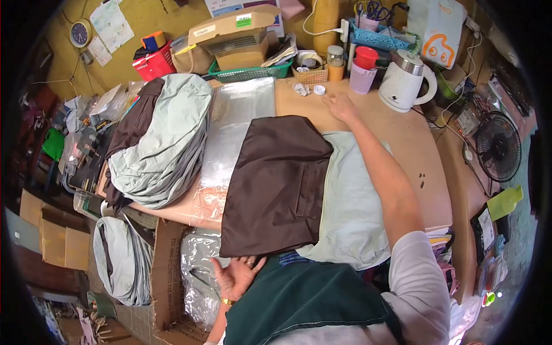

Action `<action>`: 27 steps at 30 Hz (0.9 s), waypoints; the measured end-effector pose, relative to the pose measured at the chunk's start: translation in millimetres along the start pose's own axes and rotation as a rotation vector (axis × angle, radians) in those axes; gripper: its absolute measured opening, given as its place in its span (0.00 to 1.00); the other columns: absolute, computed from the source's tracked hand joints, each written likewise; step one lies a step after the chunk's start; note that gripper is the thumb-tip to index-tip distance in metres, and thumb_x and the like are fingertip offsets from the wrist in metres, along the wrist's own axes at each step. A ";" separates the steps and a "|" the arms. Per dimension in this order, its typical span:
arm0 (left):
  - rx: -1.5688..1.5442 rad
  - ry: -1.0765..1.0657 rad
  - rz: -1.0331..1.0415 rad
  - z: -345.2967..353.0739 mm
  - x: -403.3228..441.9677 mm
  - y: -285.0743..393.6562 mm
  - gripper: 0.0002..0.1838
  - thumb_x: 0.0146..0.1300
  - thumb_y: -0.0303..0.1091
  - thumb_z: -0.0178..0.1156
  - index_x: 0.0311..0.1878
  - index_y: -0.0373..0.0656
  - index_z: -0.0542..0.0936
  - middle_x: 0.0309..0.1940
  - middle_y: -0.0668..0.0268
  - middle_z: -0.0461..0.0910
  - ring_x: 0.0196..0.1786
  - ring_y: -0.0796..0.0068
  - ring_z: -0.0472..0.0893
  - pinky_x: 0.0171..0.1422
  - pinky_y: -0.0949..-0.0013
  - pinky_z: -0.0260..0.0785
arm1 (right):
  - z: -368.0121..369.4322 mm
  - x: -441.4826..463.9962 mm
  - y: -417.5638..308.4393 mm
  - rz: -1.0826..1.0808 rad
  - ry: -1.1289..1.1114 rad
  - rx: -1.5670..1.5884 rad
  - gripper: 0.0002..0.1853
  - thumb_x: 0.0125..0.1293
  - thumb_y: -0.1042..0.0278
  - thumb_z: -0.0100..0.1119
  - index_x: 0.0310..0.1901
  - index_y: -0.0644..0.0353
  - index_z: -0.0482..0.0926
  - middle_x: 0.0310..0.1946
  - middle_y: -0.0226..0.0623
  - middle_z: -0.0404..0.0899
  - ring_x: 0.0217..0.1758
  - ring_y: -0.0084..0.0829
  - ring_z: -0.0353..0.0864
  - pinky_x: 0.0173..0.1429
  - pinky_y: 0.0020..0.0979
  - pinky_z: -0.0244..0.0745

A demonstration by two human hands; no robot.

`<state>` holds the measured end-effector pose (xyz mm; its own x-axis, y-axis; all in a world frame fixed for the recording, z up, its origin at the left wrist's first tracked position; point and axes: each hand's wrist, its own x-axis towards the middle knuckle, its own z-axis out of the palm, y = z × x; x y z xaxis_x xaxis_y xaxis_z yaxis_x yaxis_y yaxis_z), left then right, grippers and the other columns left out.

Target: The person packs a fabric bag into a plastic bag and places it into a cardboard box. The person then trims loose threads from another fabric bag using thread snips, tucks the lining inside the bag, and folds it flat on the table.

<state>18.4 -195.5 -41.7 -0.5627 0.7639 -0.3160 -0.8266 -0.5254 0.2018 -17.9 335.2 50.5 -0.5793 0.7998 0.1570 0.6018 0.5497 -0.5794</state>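
Observation:
A dark brown cloth piece (273, 184) with a stitched pocket-like slit lies flat at the front of the table, partly over a pale green cloth (353, 201). My left hand (236, 276) is at the brown cloth's lower edge, palm up with fingers spread, holding nothing. Reaching to the back of the table, my right hand (340, 107) is near a small white round lid (319, 89) and a crumpled scrap (301, 89). Its fingers are apart and hold nothing visible.
Clear plastic sheets (244, 109) lie left of the brown cloth, beside a tall pile of pale garments (167, 138). A white kettle (402, 80), pink cup (362, 79) and green basket (250, 73) stand at the back. An open cardboard box (167, 270) is below left.

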 end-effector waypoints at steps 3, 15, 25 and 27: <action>0.152 -0.037 -0.070 16.9 8.8 -3.5 0.47 0.59 0.56 0.68 0.73 0.40 0.58 0.72 0.56 0.63 0.72 0.54 0.65 0.77 0.43 0.54 | 44.6 -8.5 -32.8 -0.380 0.079 0.365 0.35 0.62 0.44 0.63 0.61 0.65 0.74 0.60 0.55 0.75 0.65 0.47 0.74 0.69 0.40 0.66; 0.428 -0.252 1.341 220.2 -5.1 116.8 0.19 0.56 0.36 0.55 0.48 0.33 0.80 0.54 0.53 0.80 0.58 0.59 0.78 0.70 0.47 0.66 | -156.5 -17.1 -176.8 -0.721 -0.295 1.201 0.07 0.66 0.63 0.63 0.37 0.57 0.78 0.34 0.26 0.80 0.37 0.20 0.77 0.44 0.28 0.73; 1.930 -0.791 0.616 205.9 41.4 25.0 0.25 0.46 0.30 0.65 0.53 0.49 0.81 0.26 0.72 0.76 0.37 0.71 0.79 0.71 0.52 0.53 | -113.0 -48.2 51.6 -0.506 -0.349 0.543 0.05 0.58 0.78 0.53 0.27 0.57 0.75 0.30 0.24 0.75 0.37 0.19 0.72 0.45 0.24 0.68; 2.144 -0.755 0.503 151.0 61.2 3.4 0.36 0.40 0.28 0.65 0.60 0.50 0.77 0.28 0.70 0.76 0.39 0.69 0.80 0.71 0.51 0.53 | -82.6 -78.9 93.4 -0.306 -0.353 0.304 0.03 0.59 0.77 0.55 0.34 0.62 0.79 0.37 0.30 0.80 0.46 0.23 0.76 0.54 0.28 0.70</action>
<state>-20.7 -93.9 79.6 -0.1389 0.9645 0.2244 0.7864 -0.0303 0.6170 129.4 343.3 50.1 -0.8833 0.4563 0.1075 0.2213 0.6080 -0.7625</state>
